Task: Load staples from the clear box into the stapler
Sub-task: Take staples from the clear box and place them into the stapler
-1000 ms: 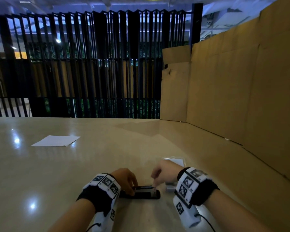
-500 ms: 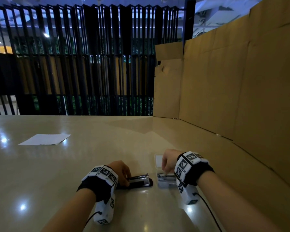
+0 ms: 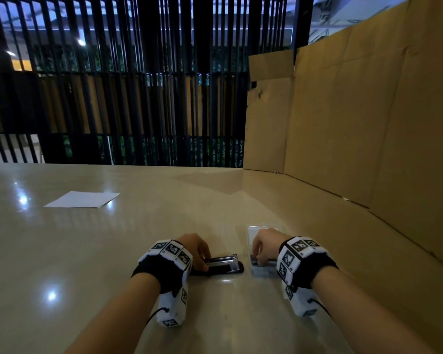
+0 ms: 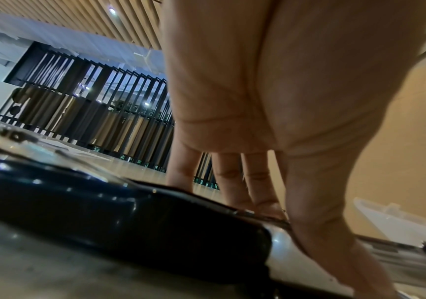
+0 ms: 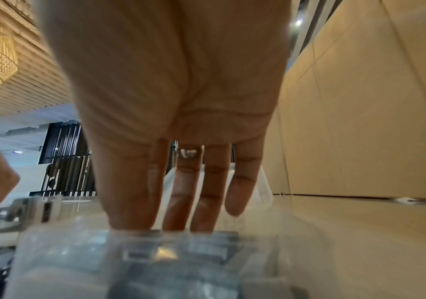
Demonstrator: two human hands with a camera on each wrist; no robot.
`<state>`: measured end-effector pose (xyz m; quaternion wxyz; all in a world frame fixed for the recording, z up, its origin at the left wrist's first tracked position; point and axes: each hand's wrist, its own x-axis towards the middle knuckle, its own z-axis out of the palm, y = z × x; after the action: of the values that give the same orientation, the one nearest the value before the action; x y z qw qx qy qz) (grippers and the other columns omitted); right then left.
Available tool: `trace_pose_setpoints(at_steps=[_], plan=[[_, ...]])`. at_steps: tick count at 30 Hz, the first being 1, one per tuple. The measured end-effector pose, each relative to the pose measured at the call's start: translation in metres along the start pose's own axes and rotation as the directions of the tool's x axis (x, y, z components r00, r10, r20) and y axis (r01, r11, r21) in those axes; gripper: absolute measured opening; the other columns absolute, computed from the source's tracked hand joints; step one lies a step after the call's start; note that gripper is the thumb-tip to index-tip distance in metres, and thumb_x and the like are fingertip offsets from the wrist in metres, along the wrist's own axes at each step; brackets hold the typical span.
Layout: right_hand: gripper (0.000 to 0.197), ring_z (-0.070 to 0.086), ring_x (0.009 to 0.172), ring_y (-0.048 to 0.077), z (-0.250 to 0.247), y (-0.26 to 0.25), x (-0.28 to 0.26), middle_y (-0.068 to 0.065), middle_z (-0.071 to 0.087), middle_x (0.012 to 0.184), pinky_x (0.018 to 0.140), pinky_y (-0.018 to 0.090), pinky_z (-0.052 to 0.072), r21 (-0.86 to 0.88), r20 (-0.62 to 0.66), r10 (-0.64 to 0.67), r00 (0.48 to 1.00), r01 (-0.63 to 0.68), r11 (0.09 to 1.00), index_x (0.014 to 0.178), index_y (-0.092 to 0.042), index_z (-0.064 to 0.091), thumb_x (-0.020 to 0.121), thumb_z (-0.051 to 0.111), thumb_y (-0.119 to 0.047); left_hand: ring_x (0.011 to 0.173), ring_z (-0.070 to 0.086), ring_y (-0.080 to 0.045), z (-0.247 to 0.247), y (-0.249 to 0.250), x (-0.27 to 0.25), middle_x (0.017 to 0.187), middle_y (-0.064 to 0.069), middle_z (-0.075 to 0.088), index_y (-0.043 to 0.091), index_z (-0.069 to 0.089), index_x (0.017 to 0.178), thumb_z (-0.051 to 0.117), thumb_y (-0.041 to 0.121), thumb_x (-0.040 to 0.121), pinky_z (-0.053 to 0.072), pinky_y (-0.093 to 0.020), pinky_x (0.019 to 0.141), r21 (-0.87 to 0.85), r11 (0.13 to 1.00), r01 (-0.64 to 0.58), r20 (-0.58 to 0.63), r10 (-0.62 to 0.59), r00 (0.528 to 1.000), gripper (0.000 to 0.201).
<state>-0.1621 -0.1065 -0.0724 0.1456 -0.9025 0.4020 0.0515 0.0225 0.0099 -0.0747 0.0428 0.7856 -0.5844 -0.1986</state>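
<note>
The black stapler (image 3: 223, 265) lies opened on the table, its metal magazine facing up. My left hand (image 3: 203, 261) holds its rear end. In the left wrist view the fingers (image 4: 257, 198) and thumb pinch the metal rail where it meets the black body (image 4: 104, 212). Just right of the stapler stands the clear box (image 3: 262, 273), with its lid (image 3: 261, 229) folded back. My right hand (image 3: 257, 260) reaches down into it. In the right wrist view the thumb and fingertips (image 5: 178, 214) meet on the grey staples (image 5: 204, 247) behind the box wall (image 5: 155, 269).
A white sheet of paper (image 3: 82, 199) lies far left on the glossy beige table (image 3: 113, 251). A tall cardboard wall (image 3: 368, 123) runs along the right side and back corner. A black slatted screen (image 3: 138, 85) stands behind the table.
My right hand has left the stapler and moved right into the clear box, where it stays. The left hand keeps its hold on the stapler.
</note>
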Motion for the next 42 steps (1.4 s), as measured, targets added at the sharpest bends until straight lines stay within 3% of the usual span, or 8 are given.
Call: trace_pose_setpoints(at_steps=[4, 8, 12, 16, 19, 26, 34, 42], plan=[[0.025, 0.059, 0.086, 0.016, 0.0, 0.005, -0.002, 0.014, 0.072, 0.108, 0.084, 0.03, 0.052, 0.054, 0.006, -0.017, 1.0, 0.017, 0.998, 0.103, -0.003, 0.073, 0.078, 0.072, -0.006, 0.115, 0.061, -0.025, 0.0, -0.001, 0.001, 0.124, -0.01, 0.066, 0.012, 0.065, 0.12, 0.071, 0.02, 0.081, 0.047, -0.03, 0.093, 0.008, 1.0, -0.002, 0.001, 0.002, 1.0, 0.04], [0.018, 0.057, 0.073, 0.013, -0.004, 0.017, -0.005, 0.006, 0.066, 0.09, 0.064, 0.018, 0.048, 0.158, -0.104, 0.048, 0.993, -0.031, 0.987, 0.099, -0.005, 0.074, 0.083, 0.067, -0.005, 0.114, 0.061, -0.025, 0.001, 0.0, 0.001, 0.124, -0.009, 0.066, 0.013, 0.065, 0.119, 0.071, 0.021, 0.081, 0.046, -0.028, 0.09, 0.022, 1.0, -0.009, -0.005, 0.01, 1.0, 0.039], [0.016, 0.059, 0.085, 0.016, -0.002, 0.021, -0.006, 0.01, 0.071, 0.103, 0.076, 0.026, 0.049, 0.126, -0.117, 0.077, 0.99, -0.062, 0.99, 0.098, -0.009, 0.075, 0.084, 0.068, -0.008, 0.114, 0.061, -0.025, 0.001, 0.0, 0.002, 0.123, -0.01, 0.066, 0.012, 0.065, 0.119, 0.071, 0.021, 0.081, 0.046, -0.027, 0.088, 0.024, 1.0, -0.015, -0.001, 0.015, 1.0, 0.039], [0.021, 0.055, 0.08, 0.017, 0.003, 0.011, -0.007, 0.006, 0.062, 0.088, 0.072, 0.023, 0.043, 0.058, -0.101, 0.03, 0.994, -0.024, 0.998, 0.099, -0.013, 0.077, 0.083, 0.065, -0.007, 0.114, 0.061, -0.025, 0.0, 0.001, 0.001, 0.123, -0.01, 0.066, 0.012, 0.065, 0.119, 0.07, 0.02, 0.082, 0.047, -0.028, 0.092, 0.032, 0.999, -0.021, 0.008, 0.02, 1.0, 0.039], [0.021, 0.061, 0.085, 0.021, 0.003, 0.004, -0.008, 0.007, 0.072, 0.105, 0.073, 0.025, 0.046, -0.052, -0.106, -0.007, 0.994, 0.002, 0.999, 0.099, -0.018, 0.077, 0.085, 0.063, -0.011, 0.114, 0.062, -0.025, 0.001, 0.001, 0.002, 0.123, -0.01, 0.066, 0.012, 0.065, 0.119, 0.071, 0.019, 0.081, 0.047, -0.026, 0.089, 0.029, 0.999, -0.016, -0.003, 0.016, 1.0, 0.038], [0.023, 0.062, 0.11, 0.025, 0.003, -0.006, -0.007, 0.004, 0.067, 0.119, 0.089, 0.03, 0.047, -0.28, -0.112, -0.095, 0.989, 0.061, 0.958, 0.103, -0.021, 0.073, 0.086, 0.06, -0.012, 0.112, 0.063, -0.024, 0.002, 0.0, 0.002, 0.122, -0.01, 0.067, 0.012, 0.066, 0.118, 0.071, 0.017, 0.081, 0.048, -0.028, 0.092, 0.01, 1.0, -0.004, -0.016, 0.004, 1.0, 0.037], [0.024, 0.065, 0.105, 0.031, 0.0, -0.008, 0.001, 0.011, 0.069, 0.116, 0.087, 0.035, 0.05, -0.406, -0.058, -0.104, 0.993, 0.072, 0.911, 0.107, -0.011, 0.072, 0.085, 0.067, -0.019, 0.111, 0.063, -0.025, 0.003, 0.0, 0.002, 0.122, -0.011, 0.067, 0.011, 0.066, 0.118, 0.071, 0.017, 0.081, 0.048, -0.027, 0.092, 0.001, 1.0, -0.007, -0.013, 0.007, 1.0, 0.038], [0.023, 0.069, 0.096, 0.031, -0.008, 0.004, 0.008, 0.012, 0.074, 0.103, 0.083, 0.037, 0.055, -0.294, 0.008, -0.067, 0.998, 0.066, 0.954, 0.099, -0.007, 0.074, 0.084, 0.066, -0.022, 0.104, 0.064, -0.022, 0.004, -0.001, 0.005, 0.121, -0.01, 0.068, 0.011, 0.066, 0.117, 0.071, 0.017, 0.08, 0.048, -0.03, 0.095, -0.01, 1.0, 0.0, -0.013, 0.0, 1.0, 0.038]])
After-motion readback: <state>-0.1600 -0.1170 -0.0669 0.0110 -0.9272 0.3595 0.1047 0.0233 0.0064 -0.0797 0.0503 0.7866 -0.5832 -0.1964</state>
